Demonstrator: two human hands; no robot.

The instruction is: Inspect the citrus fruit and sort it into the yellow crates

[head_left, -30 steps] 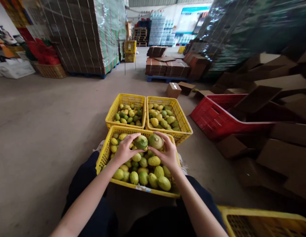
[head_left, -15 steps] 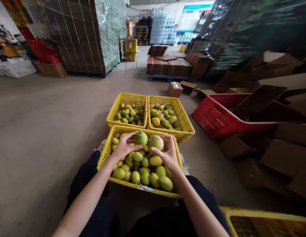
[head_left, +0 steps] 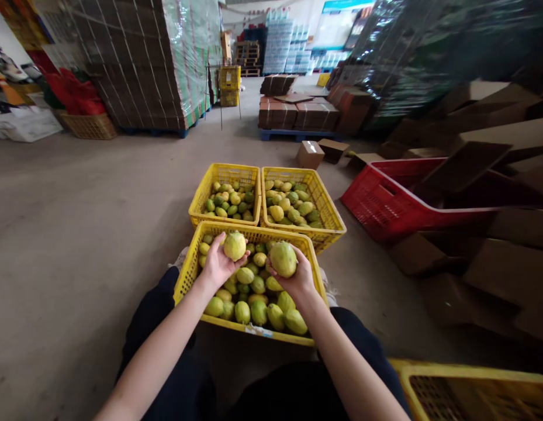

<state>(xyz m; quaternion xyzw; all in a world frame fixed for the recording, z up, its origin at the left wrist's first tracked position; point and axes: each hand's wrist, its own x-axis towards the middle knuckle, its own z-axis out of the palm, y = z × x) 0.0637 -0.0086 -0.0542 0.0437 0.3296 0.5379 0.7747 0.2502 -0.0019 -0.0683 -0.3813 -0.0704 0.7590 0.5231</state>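
My left hand (head_left: 219, 263) holds a round yellow-green fruit (head_left: 235, 245) on its upturned palm and fingers. In my right hand (head_left: 300, 276) rests a larger green fruit (head_left: 283, 259), with the fingers curled beneath and behind it. Both hands are apart, above a yellow crate (head_left: 253, 333) with many green and yellow fruits in it. Two more yellow crates stand side by side just beyond: the left one (head_left: 193, 204) and the right one (head_left: 330, 204) also hold green and yellow fruits.
To the right stand a red crate (head_left: 376, 204) and a heap of cardboard boxes (head_left: 508, 251). Another yellow crate (head_left: 473, 374) is at the lower right. Wrapped stacks (head_left: 135, 64) and flat cardboard on a blue pallet (head_left: 284, 133) stand farther back.
My hands have moved apart, each with its fruit. The left fruit has shifted left and been turned to a yellower side; the right one is slightly lower, with that palm now more upturned.
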